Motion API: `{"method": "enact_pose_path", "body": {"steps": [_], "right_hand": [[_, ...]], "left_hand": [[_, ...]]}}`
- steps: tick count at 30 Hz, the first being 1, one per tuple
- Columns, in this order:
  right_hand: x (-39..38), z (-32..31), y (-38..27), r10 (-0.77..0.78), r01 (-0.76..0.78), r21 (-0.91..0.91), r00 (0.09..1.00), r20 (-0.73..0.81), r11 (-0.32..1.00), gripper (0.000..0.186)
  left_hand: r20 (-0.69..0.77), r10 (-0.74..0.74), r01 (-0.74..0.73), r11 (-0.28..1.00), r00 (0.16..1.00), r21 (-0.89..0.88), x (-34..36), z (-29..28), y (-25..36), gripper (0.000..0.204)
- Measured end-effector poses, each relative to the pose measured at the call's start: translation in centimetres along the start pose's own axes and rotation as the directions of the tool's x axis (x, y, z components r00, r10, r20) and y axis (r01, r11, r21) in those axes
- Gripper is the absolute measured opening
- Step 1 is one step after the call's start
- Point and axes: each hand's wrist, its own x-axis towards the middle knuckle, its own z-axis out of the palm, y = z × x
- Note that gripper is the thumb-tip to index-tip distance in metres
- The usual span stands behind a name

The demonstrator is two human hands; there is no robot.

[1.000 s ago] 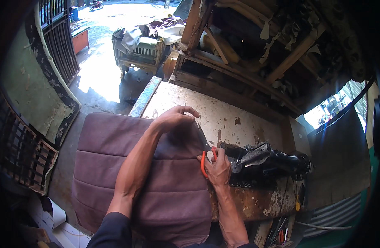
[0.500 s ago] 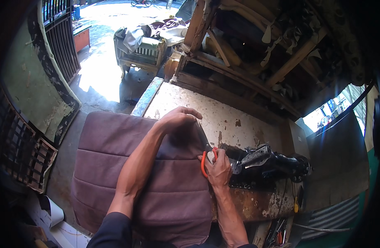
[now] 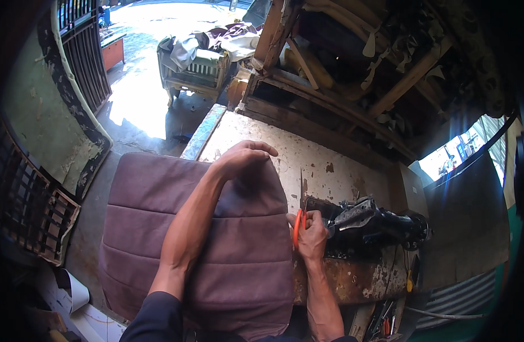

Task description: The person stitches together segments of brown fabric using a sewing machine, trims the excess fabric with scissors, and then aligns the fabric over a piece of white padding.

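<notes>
A maroon seat cover (image 3: 245,239) with stitched horizontal seams lies spread in front of me, over the near left side of the work table. My left hand (image 3: 246,157) is at its far right corner, fingers curled over the edge and closed on the material. Just beside the cover's right edge, my right hand (image 3: 311,235) is wrapped round the orange handles of a pair of scissors (image 3: 299,228). The dark blades point away from me, apart from the cover and above the table. A black sewing machine (image 3: 370,219) lies close to the right of that hand.
The worn, paint-chipped table (image 3: 342,171) extends beyond the cover. Behind it stands a wooden rack (image 3: 330,97) stuffed with scraps. A chair frame (image 3: 202,74) piled with cloth is at the far left. Hand tools (image 3: 387,325) hang below the table's near edge.
My right hand has moved slightly right, and the scissors have come away from the cover's edge, their blades now pointing straighter away. The left hand has barely shifted at the corner.
</notes>
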Motion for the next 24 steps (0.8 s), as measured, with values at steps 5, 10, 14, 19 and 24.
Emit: {"method": "enact_pose_path", "body": {"steps": [5, 10, 14, 19, 24], "right_hand": [[-1.4, -1.6, 0.9, -0.051, 0.046, 0.046, 0.991, 0.124, 0.998, 0.052], [-2.7, -3.3, -0.3, 0.011, -0.045, 0.168, 0.98, 0.199, 0.985, 0.047], [-2.5, -3.0, -0.7, -0.145, 0.148, 0.067, 0.988, -0.045, 0.987, 0.043], [-1.1, 0.5, -5.0, -0.276, 0.287, 0.094, 0.955, -0.108, 0.953, 0.041], [0.6, 3.9, -4.5, -0.452, 0.417, -0.191, 0.866, -0.214, 0.889, 0.037]], "left_hand": [[0.009, -0.007, 0.008, 0.993, 1.0, -0.121, -0.7, -0.6, 0.9, 0.03], [0.025, 0.014, -0.011, 0.991, 1.0, -0.13, -0.9, -0.9, 1.1, 0.029], [0.025, 0.015, -0.012, 0.992, 1.0, -0.124, -0.7, -0.1, 1.8, 0.028], [0.009, -0.014, 0.015, 0.993, 1.0, -0.12, -0.8, -0.3, 1.0, 0.027], [0.053, 0.04, -0.034, 0.995, 0.998, -0.095, 0.0, -0.4, 0.5, 0.029]]}}
